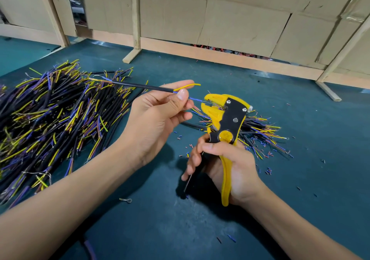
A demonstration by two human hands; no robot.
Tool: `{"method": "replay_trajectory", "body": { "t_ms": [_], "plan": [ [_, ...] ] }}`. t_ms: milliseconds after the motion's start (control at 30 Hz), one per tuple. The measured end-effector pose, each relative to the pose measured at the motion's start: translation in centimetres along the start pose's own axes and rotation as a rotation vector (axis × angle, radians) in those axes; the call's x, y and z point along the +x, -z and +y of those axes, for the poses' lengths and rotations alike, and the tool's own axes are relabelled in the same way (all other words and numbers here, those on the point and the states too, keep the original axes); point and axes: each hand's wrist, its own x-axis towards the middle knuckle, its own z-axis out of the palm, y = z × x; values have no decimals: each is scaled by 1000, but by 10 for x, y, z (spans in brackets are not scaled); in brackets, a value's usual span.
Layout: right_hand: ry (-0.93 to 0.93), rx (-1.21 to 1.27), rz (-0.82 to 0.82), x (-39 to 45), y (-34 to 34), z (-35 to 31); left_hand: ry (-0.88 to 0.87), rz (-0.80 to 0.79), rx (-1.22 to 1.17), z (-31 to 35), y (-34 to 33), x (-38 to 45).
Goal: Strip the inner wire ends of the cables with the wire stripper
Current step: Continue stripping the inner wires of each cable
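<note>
Above the desk [200, 229], the left hand [158, 117] pinches a black cable [140, 85], its long axis running left to right. Its blue wire [195, 99] points right into the open mouth of the wire stripper [224, 115], which the right hand [226, 167] grips by the handles.

Workshop, cable heaps [50, 115], green bench [200, 229], cardboard partitions [240, 25]

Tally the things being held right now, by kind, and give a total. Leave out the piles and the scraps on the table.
Black cable, pinched in the left hand: 1
Yellow and black wire stripper, gripped in the right hand: 1
Total: 2
</note>
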Motion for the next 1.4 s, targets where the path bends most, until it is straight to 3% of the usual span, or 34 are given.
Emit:
{"method": "replay_trajectory", "body": {
  "t_ms": [467,967,1400],
  "plan": [
    [14,-73,-75,-2,1,1,66,53,-172,1,-3,-2],
    [10,-84,-56,-2,-1,0,5,47,-109,-3,-8,-6],
    [6,-52,-56,-2,-1,0,-14,70,-189,-7,-13,-10]
  ]
}}
